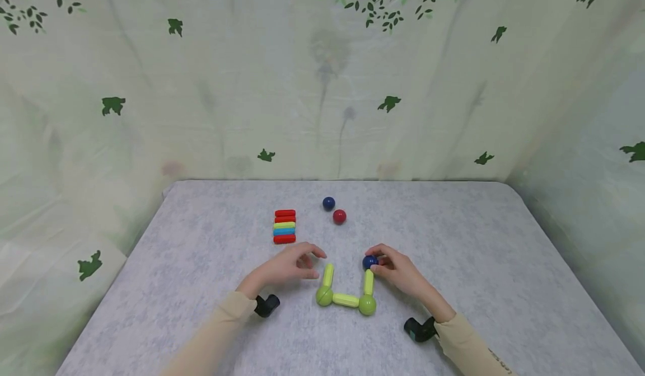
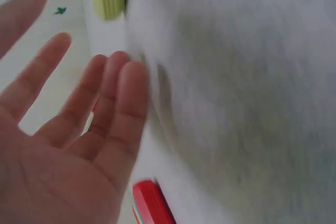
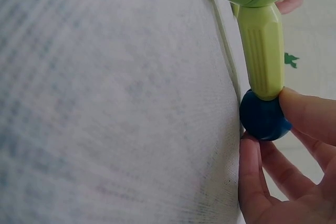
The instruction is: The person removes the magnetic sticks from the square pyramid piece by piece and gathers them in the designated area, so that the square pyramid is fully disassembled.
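My right hand (image 1: 400, 269) pinches a dark blue ball (image 1: 369, 262) between thumb and fingers. That ball touches the far end of a yellow-green stick (image 1: 369, 282), as the right wrist view also shows. The stick's near end meets a green ball (image 1: 367, 305). From there a crosswise stick (image 1: 345, 300) runs to a second green ball (image 1: 325, 296), and another stick (image 1: 328, 275) points away from it, forming a U on the table. Just left of this last stick, my left hand (image 1: 289, 264) hovers with relaxed, spread fingers, holding nothing.
Beyond my left hand lies a row of several sticks (image 1: 284, 225) in red, yellow-green and blue. Another dark blue ball (image 1: 328, 203) and a red ball (image 1: 340, 216) sit farther back on the grey table (image 1: 453, 225). A leaf-patterned curtain (image 1: 302, 85) hangs behind it.
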`<state>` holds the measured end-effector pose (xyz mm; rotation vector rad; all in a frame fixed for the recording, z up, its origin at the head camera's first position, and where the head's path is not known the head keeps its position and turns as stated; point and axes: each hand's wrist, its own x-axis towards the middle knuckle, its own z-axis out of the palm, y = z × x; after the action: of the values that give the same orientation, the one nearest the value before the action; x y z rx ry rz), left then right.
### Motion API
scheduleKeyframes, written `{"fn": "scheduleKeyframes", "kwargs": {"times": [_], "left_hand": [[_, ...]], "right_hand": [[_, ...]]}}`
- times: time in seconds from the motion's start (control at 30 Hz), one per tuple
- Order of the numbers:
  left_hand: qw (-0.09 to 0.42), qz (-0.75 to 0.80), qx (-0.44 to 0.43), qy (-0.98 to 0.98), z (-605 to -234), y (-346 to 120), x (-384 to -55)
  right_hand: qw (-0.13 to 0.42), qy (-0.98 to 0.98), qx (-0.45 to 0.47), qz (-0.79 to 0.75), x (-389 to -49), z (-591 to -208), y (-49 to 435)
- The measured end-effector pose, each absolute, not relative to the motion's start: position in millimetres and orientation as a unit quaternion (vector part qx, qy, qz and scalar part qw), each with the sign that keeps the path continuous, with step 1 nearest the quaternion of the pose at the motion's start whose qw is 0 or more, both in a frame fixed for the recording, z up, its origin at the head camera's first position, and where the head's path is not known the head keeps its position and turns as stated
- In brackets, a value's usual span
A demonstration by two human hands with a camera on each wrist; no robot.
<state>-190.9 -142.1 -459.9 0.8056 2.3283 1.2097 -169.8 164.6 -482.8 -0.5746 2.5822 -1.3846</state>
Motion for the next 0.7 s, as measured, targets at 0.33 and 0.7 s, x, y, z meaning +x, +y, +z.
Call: {"fn": "scheduleKeyframes", "kwargs": {"times": [0.33,0.7], "left_hand": [[0.257,0.408,0.301,0.823,-461,-123,-180],[0.225,0.456,0.305,0.805,-462,-117,-176]], "right_hand": [[0.073,0.858,-0.199,-0.467,-169,-483,165],[0.071,0.861,-0.195,-0.464,-168,-483,165]]}}
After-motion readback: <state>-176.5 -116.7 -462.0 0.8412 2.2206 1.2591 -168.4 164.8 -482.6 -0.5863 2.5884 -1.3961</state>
